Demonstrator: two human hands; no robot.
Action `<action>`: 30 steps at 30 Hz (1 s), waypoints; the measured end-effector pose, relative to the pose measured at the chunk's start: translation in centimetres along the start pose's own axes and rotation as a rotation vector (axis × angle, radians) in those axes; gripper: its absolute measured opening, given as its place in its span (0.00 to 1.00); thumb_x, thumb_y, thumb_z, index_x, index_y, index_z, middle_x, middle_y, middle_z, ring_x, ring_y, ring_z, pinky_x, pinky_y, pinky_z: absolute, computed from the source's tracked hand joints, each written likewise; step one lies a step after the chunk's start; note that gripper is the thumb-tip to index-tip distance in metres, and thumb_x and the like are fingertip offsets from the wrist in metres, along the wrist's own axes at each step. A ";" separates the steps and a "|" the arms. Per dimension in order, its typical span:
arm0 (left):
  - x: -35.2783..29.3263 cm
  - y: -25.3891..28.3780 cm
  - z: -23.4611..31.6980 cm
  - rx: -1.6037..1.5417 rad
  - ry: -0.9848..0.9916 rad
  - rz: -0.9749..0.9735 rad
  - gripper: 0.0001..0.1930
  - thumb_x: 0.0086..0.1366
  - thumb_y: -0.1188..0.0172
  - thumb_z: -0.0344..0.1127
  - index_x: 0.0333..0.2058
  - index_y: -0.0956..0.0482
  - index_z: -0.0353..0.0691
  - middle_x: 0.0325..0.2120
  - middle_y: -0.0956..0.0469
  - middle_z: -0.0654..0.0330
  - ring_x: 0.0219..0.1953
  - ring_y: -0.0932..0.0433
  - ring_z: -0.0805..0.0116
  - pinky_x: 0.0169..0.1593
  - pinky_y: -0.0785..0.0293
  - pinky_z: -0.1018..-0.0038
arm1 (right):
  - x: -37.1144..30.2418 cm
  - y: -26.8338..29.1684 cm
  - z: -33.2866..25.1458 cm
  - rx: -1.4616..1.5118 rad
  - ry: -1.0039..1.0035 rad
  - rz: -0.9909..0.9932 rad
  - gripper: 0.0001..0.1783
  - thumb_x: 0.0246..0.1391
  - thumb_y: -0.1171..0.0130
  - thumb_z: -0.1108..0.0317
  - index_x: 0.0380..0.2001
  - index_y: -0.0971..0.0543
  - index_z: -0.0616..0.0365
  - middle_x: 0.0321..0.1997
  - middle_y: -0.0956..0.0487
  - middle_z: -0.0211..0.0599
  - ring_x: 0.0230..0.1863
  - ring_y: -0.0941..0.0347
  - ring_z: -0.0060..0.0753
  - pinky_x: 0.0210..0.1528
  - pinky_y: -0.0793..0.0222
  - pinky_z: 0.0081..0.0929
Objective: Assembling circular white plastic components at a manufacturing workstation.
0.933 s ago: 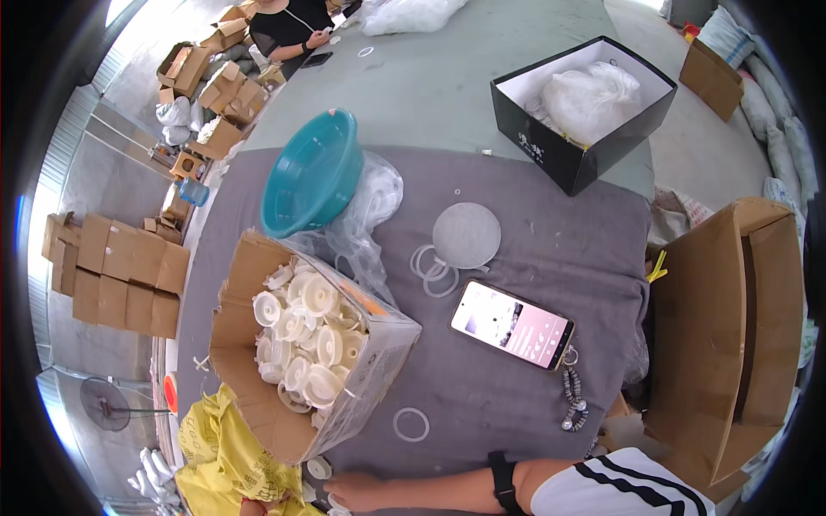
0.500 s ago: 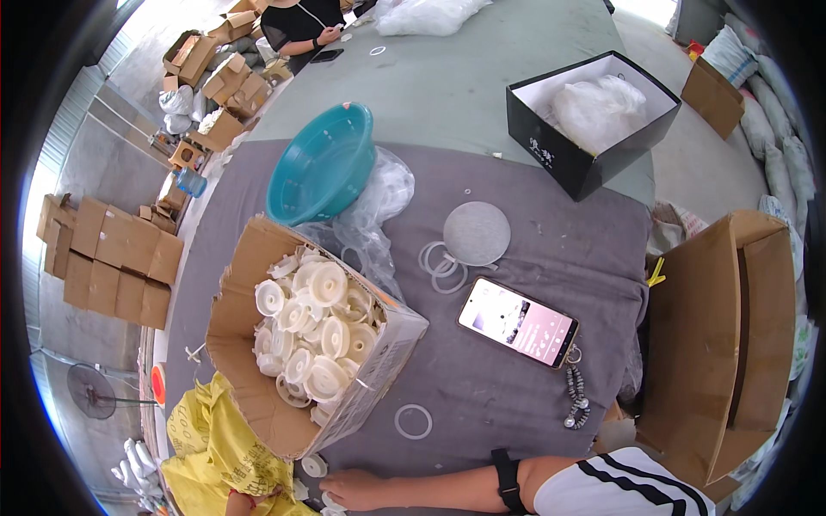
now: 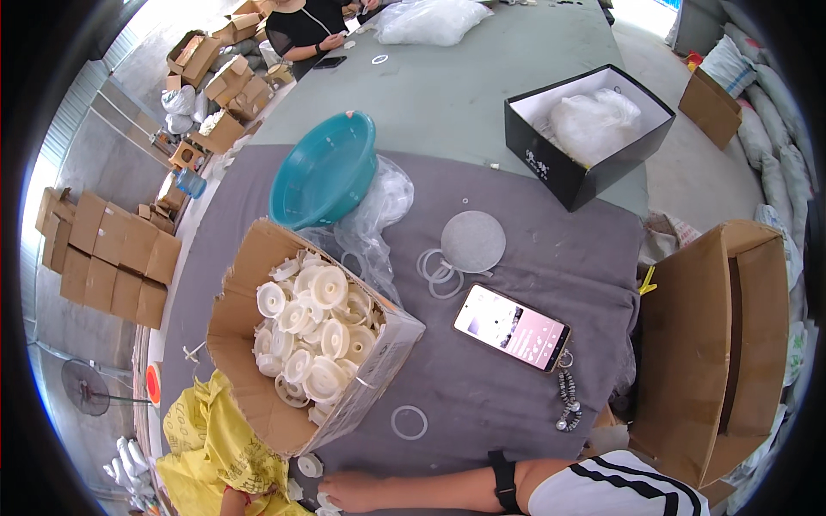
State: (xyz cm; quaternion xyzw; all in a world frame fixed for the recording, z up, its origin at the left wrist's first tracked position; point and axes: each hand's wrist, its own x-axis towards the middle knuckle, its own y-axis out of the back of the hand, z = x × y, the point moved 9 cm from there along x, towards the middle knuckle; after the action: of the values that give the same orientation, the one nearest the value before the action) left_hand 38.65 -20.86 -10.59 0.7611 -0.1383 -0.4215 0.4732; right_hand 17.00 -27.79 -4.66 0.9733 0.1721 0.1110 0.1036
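On the near side of the cardboard box (image 3: 379, 370), the right hand (image 3: 348, 492) stretches leftward (I cannot tell whether its grip is clenched), beside round, milky-white pieces (image 3: 310, 465).

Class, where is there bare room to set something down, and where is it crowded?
Bare grey cloth lies between the phone, the loose ring and the right forearm. The green tabletop is open between the basin and black box. Crowding is at lower left: the carton, yellow material and white pieces sit close to the right hand.
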 end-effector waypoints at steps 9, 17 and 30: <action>3.2 1.4 0.1 0.076 -0.057 0.067 0.38 0.51 0.41 0.50 0.60 0.43 0.44 0.54 0.33 0.48 0.57 0.35 0.56 0.56 0.36 0.65 | 0.3 -0.5 -0.4 -0.272 0.112 -0.111 0.11 0.47 0.48 0.70 0.35 0.30 0.63 0.36 0.28 0.46 0.42 0.30 0.47 0.42 0.32 0.41; 5.4 -0.8 -0.3 0.098 -0.089 0.080 0.39 0.51 0.41 0.49 0.61 0.44 0.45 0.54 0.33 0.47 0.57 0.35 0.56 0.56 0.37 0.65 | -0.1 0.0 -0.1 -0.277 0.092 -0.137 0.13 0.45 0.46 0.71 0.34 0.30 0.66 0.38 0.28 0.46 0.44 0.32 0.45 0.44 0.32 0.38; -5.4 -6.6 -5.1 0.091 0.114 0.017 0.41 0.49 0.40 0.47 0.62 0.45 0.47 0.54 0.33 0.47 0.56 0.35 0.55 0.57 0.37 0.65 | -0.1 0.7 0.1 -0.263 0.199 -0.020 0.11 0.48 0.46 0.67 0.34 0.26 0.62 0.38 0.28 0.43 0.43 0.34 0.45 0.46 0.36 0.38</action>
State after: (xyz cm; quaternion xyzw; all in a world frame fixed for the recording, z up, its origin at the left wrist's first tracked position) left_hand 38.10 -11.13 -12.37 0.8033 -0.1365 -0.3668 0.4488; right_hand 17.15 -28.50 -4.64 0.9338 0.1752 0.2273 0.2135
